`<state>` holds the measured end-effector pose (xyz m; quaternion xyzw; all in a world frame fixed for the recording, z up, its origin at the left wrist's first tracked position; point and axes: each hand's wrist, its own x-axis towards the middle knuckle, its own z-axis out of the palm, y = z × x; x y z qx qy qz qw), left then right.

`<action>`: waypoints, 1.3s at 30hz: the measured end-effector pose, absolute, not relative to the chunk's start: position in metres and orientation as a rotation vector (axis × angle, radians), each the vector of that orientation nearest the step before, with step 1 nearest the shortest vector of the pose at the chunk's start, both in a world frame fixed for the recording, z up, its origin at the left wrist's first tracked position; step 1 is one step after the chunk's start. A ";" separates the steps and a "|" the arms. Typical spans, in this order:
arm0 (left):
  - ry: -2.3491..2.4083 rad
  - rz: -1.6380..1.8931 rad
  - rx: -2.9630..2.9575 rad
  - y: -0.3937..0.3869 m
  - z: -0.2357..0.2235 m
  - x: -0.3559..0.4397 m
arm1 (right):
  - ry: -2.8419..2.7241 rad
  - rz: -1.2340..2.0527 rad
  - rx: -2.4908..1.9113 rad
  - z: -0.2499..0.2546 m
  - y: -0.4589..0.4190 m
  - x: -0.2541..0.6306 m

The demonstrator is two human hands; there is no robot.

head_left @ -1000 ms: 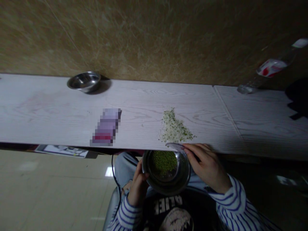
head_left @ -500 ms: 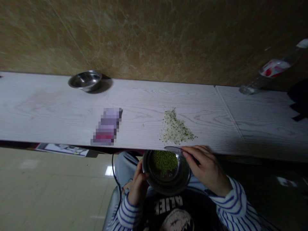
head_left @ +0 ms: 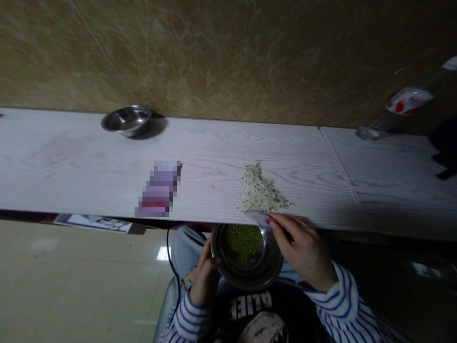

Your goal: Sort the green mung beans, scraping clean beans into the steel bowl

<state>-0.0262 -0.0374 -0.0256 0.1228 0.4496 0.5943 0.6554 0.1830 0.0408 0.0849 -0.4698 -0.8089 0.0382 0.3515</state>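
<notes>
My left hand point(head_left: 206, 275) grips the left rim of a steel bowl point(head_left: 250, 283) held over my lap, just below the counter's front edge. Small green beans point(head_left: 244, 240), like mung beans, lie inside it. Between the thumb and fingers of my right hand point(head_left: 302, 245) is a thin, translucent oval plastic piece point(head_left: 256, 216); its exact kind is unclear. Its blade rests at the counter edge, by the near side of a pile of white grains mixed with green beans point(head_left: 263, 190). The right hand hides part of the bowl's right rim.
On the white wood-grain counter point(head_left: 207, 143) stand a second steel bowl point(head_left: 126, 120) at the back left and a clear plastic bottle point(head_left: 400, 105) at the right. A pixelated flat object point(head_left: 160, 188) lies left of the pile. A marbled wall point(head_left: 228, 57) closes off the back.
My right hand has brought the plastic piece slightly up and forward, from over the bowl's far rim onto the counter edge beside the pile. The left hand and the bowl stay almost still.
</notes>
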 end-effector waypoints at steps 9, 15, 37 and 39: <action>1.016 1.348 0.271 -0.038 -0.017 -0.023 | -2.021 0.093 -1.312 0.084 0.041 0.193; 1.008 1.355 0.287 -0.038 -0.015 -0.023 | -2.055 0.111 -1.266 0.086 0.041 0.178; 1.045 1.347 0.267 -0.038 -0.021 -0.025 | -2.015 0.103 -1.309 0.085 0.041 0.194; 1.038 1.354 0.267 -0.038 -0.024 -0.026 | -2.008 0.105 -1.310 0.084 0.040 0.196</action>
